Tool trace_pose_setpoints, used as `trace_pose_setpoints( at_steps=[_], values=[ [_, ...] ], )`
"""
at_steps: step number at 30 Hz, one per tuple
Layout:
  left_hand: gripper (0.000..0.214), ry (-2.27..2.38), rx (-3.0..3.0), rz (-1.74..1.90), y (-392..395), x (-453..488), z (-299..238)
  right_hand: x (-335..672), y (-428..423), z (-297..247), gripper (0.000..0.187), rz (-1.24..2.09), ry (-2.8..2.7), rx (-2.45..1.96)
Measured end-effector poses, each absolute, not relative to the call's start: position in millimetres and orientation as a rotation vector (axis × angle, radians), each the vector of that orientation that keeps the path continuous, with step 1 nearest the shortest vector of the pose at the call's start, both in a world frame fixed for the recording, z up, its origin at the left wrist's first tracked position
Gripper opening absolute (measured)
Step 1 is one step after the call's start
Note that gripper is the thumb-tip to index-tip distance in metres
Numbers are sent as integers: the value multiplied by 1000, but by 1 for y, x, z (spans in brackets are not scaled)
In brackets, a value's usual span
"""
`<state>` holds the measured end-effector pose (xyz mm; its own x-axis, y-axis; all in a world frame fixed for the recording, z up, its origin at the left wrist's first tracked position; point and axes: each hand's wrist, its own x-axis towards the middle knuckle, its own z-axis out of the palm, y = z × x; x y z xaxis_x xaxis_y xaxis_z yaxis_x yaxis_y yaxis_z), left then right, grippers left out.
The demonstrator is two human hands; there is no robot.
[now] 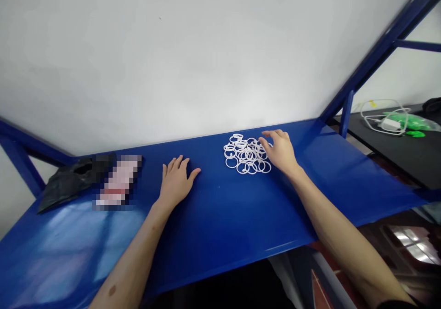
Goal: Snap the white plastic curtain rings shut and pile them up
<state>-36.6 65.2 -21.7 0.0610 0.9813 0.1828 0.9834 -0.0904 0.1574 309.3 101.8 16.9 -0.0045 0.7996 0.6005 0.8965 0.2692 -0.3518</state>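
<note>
White rings lie heaped on the blue table, probably light, stiff plastic, best pinched by a rim. The right hand curves open at their edge, contact unclear; the left hand rests spread, well apart.

No text, label or number is readable.

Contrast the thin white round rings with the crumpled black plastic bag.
The white rings are many small circles; the black bag is one larger, crumpled piece. The rings lie beside the right hand; the bag lies left of the left hand. Both rest on the blue tabletop.
</note>
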Motion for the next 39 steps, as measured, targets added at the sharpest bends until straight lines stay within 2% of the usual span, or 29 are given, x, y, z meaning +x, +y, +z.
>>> trace_pose_setpoints(
  at_steps=[6, 11, 14, 19, 39],
  values=[
    [63, -2116, -2275, -363, 65, -36, -21, 297, 101, 13, 55, -140, -1954, -1498],
    [63, -2101, -2275, -368, 65, -36, -23, 279, 98, 7, 74, -139, -2201, -1558],
    [63, -2123, -2275, -361, 65, -35, -23, 275, 98, 3, 80, -123, -2301, -1584],
    [63, -2132, -2272, -359, 65, -34, -22, 277, 98, -5, 82, -7, -2380, -1658],
    [65, -2139, -2284, -339, 65, -34, -20, 278, 91, 2, 83, -72, -2296, -1690]
  ],
)
